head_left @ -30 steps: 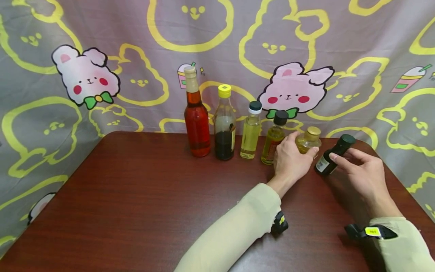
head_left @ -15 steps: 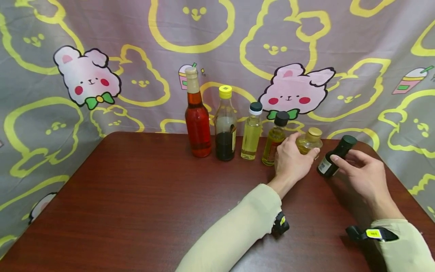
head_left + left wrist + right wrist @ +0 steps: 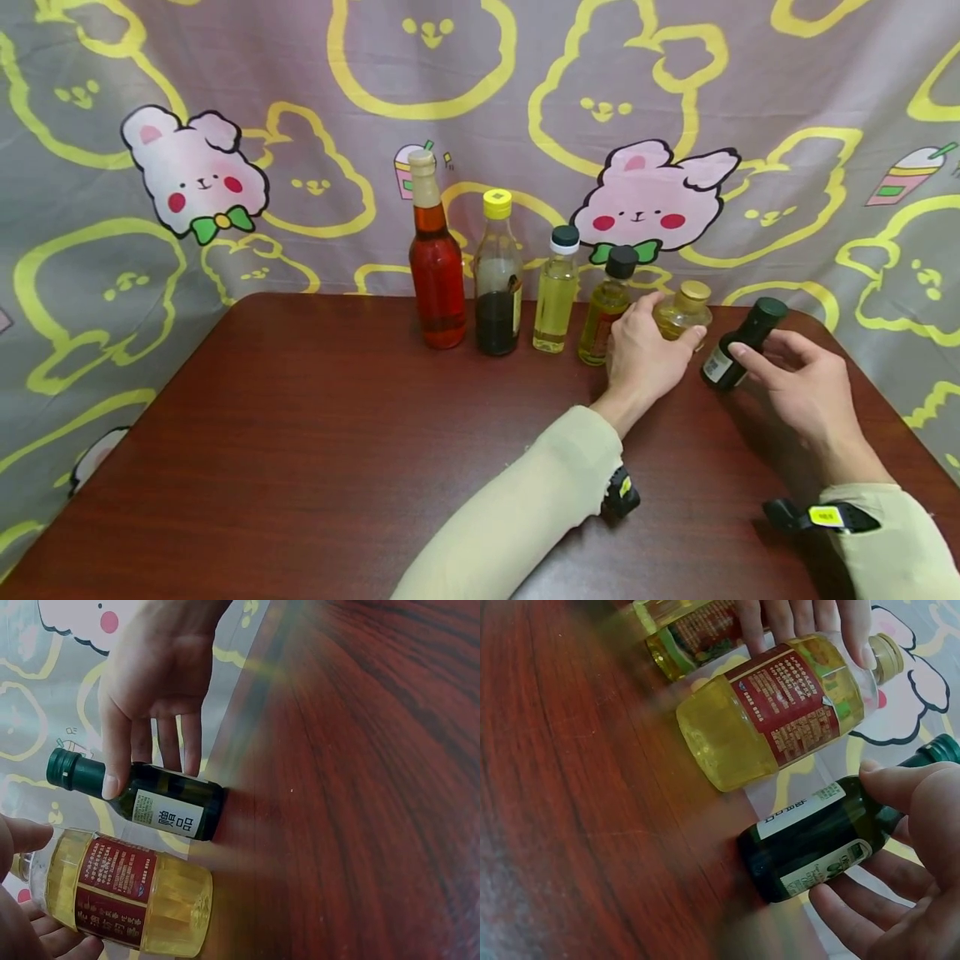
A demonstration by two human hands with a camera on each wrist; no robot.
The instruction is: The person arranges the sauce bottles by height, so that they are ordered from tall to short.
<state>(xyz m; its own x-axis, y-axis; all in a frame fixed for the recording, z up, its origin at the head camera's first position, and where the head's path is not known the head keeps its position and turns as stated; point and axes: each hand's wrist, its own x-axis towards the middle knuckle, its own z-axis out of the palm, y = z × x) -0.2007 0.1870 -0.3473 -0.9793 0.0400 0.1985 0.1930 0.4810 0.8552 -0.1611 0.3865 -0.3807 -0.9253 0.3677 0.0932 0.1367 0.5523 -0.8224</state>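
My left hand (image 3: 645, 354) grips a squat clear bottle of yellow oil (image 3: 678, 315) with a gold cap, thumb on one side and fingers on the other. A red label (image 3: 116, 885) wraps its body in the left wrist view. To its right, my right hand (image 3: 810, 383) holds a small dark green bottle (image 3: 810, 840) with a white label between thumb and fingers. That bottle tilts, its green cap (image 3: 768, 310) leaning right and its base close to the tabletop. A gap separates the two bottles.
Left of my left hand, a row of bottles stands along the back: black-capped oil (image 3: 603, 321), pale oil (image 3: 555, 304), dark liquid with a yellow cap (image 3: 497, 317), and a tall red bottle (image 3: 437, 283). A patterned curtain (image 3: 300, 50) hangs behind the brown table (image 3: 300, 467).
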